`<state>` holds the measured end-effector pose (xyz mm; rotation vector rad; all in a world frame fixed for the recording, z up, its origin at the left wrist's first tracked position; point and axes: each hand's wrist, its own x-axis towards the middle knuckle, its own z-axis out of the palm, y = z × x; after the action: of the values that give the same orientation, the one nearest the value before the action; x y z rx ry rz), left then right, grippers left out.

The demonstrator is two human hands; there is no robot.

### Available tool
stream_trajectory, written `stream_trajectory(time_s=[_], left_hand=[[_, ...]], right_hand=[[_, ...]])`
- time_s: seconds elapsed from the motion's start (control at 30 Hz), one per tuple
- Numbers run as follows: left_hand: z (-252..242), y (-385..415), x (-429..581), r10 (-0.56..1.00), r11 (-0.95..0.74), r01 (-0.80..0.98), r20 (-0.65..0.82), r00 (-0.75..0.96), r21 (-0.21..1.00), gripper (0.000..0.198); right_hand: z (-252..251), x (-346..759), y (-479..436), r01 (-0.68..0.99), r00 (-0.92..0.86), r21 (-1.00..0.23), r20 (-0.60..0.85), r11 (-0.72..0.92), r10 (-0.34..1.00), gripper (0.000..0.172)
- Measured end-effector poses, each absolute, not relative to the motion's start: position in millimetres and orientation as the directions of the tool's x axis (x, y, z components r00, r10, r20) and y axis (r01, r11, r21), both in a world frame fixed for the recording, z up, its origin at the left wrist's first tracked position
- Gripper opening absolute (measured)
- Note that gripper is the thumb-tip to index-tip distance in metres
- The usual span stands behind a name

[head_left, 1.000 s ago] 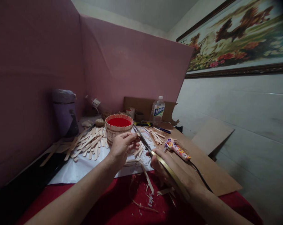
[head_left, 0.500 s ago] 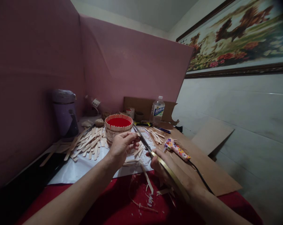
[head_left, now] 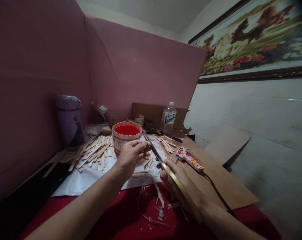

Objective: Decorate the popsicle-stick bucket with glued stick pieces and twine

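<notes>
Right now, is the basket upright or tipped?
Upright. The basket has its scalloped rim level, facing up, red inside showing; the left hand hides part of it.

Prob. home craft cnr: framed pic [head_left: 251,43], glue gun [head_left: 190,160], wood sticks [head_left: 97,152].

The scissors [head_left: 169,170] look like shiny metal, the sticks [head_left: 97,154] matt wood, the bottle [head_left: 169,118] glossy plastic.

Dim pink panels [head_left: 145,73], framed horse picture [head_left: 256,40] on pale wall [head_left: 278,133]
</notes>
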<state>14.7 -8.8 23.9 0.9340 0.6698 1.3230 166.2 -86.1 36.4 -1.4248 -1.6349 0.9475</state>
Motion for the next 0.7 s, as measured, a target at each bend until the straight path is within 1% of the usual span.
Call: stream_trajectory(time_s=[0.2, 0.37, 0.53, 0.7], left_hand=[[26, -9, 15, 0.985, -0.011, -0.498, 0.094, 0.143, 0.867, 0.019], [25, -9, 15, 0.984, -0.011, -0.486, 0.096, 0.15, 0.874, 0.02], [24, -8, 13, 0.983, -0.008, -0.46, 0.091, 0.159, 0.888, 0.02], [24, -6, 11, 0.979, -0.005, -0.435, 0.092, 0.18, 0.9, 0.021]], right_hand=[[31, 165, -85, 0.376, -0.125, -0.921, 0.06, 0.103, 0.99, 0.033], [26, 165, -82, 0.348, -0.145, -0.937, -0.025, 0.027, 0.989, 0.031], [25, 165, -82, 0.339, -0.133, -0.94, -0.019, 0.028, 0.991, 0.032], [23, 170, -83, 0.379, -0.113, -0.925, -0.001, 0.042, 0.994, 0.035]])
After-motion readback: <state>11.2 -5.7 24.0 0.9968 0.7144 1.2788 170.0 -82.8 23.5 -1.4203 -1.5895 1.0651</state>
